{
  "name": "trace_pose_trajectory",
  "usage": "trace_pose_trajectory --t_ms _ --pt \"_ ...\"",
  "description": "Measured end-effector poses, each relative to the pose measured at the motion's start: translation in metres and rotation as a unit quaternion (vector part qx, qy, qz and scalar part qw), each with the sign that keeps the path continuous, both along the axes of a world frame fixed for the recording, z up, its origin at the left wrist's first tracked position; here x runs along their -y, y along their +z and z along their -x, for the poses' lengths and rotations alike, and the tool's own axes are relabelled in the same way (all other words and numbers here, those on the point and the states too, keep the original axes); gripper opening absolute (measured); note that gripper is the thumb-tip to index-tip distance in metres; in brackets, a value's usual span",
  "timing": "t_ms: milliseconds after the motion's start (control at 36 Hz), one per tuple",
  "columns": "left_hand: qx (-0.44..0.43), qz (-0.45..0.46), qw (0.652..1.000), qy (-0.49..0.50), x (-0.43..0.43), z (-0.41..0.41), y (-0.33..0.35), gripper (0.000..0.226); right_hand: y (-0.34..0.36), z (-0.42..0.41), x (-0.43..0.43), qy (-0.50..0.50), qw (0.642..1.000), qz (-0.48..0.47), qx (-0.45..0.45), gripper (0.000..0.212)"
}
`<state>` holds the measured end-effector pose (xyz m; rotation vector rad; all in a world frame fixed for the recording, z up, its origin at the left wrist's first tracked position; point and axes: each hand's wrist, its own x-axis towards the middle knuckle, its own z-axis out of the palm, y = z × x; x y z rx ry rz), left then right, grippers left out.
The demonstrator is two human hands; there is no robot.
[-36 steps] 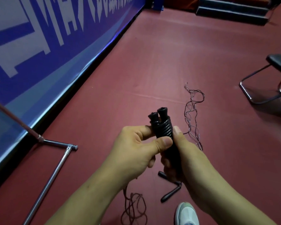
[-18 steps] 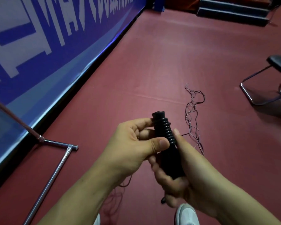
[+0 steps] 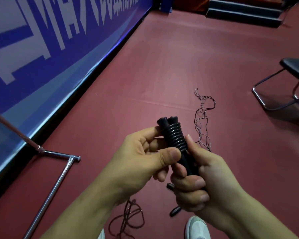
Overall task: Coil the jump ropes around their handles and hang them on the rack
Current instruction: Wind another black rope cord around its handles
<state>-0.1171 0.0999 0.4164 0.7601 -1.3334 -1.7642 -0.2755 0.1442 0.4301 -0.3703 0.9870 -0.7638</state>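
In the head view my right hand (image 3: 202,178) is closed firmly round the lower part of the two black handles (image 3: 167,122); its fingers wrap across the front and its thumb lies straight up along the right side; my left hand (image 3: 141,163) pinches the same bundle from the left, thumb pressed on the handles just under the coil (image 3: 175,137), forefinger behind them near the top. The handles stand side by side, nearly upright and leaning a little left, their flared ends clear above both hands; the black cord is wound tight round their upper half, touching my right thumb tip. A loose rope (image 3: 203,121) lies tangled on the red floor (image 3: 179,57) just beyond my right hand; another rope (image 3: 128,219) loops on the floor below my left wrist; the rack's chrome base (image 3: 59,180) lies well apart, to the left.
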Motion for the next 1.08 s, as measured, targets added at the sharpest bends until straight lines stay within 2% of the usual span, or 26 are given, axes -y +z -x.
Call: trace_pose_trajectory --t_ms 111,167,194,250,306,333,444,583,722,806,861,917,944,1000,1083 --pt "-0.018 -0.012 0.998 -0.053 0.003 -0.004 0.0 0.037 -0.008 0.007 0.002 0.086 0.98 -0.017 0.179 0.061" --pt "-0.006 -0.011 0.999 -0.033 0.002 -0.004 0.0 0.03 -0.009 0.007 0.003 0.11 0.975 -0.017 0.192 0.06" --pt "0.005 -0.013 1.0 -0.015 0.002 -0.004 -0.001 0.025 -0.011 0.006 0.004 0.109 0.982 -0.024 0.153 0.063" --pt "0.037 -0.014 0.999 0.021 0.0 -0.002 -0.001 0.02 -0.013 -0.001 0.005 0.089 0.996 -0.001 0.006 0.077" --pt "0.079 -0.006 0.995 0.052 -0.001 0.001 -0.001 0.022 -0.021 -0.009 0.008 0.058 0.988 0.06 -0.133 0.088" --pt "0.098 0.001 0.993 0.066 -0.001 0.003 -0.001 0.024 -0.025 -0.01 0.009 0.036 0.981 0.077 -0.175 0.086" --pt "0.148 0.034 0.979 0.139 -0.002 0.007 -0.003 0.018 -0.022 -0.011 0.007 -0.004 0.968 0.108 -0.228 0.066" --pt "0.149 0.064 0.973 0.165 -0.003 0.008 -0.003 0.014 -0.016 -0.014 0.005 -0.055 0.985 0.08 -0.14 0.063" --pt "0.065 0.035 0.996 0.05 -0.002 0.003 0.004 0.027 -0.003 -0.004 0.005 -0.037 0.993 0.048 -0.098 0.067" --pt "0.05 0.039 0.998 -0.001 -0.002 -0.001 0.004 0.029 0.001 0.0 0.003 -0.032 0.999 0.02 -0.026 0.067" --pt "0.042 0.032 0.999 -0.012 -0.002 -0.002 0.005 0.026 0.003 0.001 0.003 -0.02 0.999 -0.002 0.025 0.066" --pt "0.043 0.019 0.999 0.013 -0.002 0.0 0.004 0.022 0.003 0.001 0.004 0.002 0.999 -0.014 0.036 0.068" --pt "0.048 0.015 0.998 0.032 -0.003 0.001 0.002 0.022 0.002 0.0 0.004 0.012 1.0 -0.014 0.012 0.071" --pt "0.055 0.009 0.996 0.067 -0.005 0.003 -0.002 0.023 -0.004 -0.004 0.005 0.026 0.995 0.017 -0.094 0.078" --pt "0.081 0.017 0.992 0.099 -0.008 0.005 -0.004 0.027 -0.013 -0.011 0.007 0.007 0.967 0.096 -0.236 0.081"
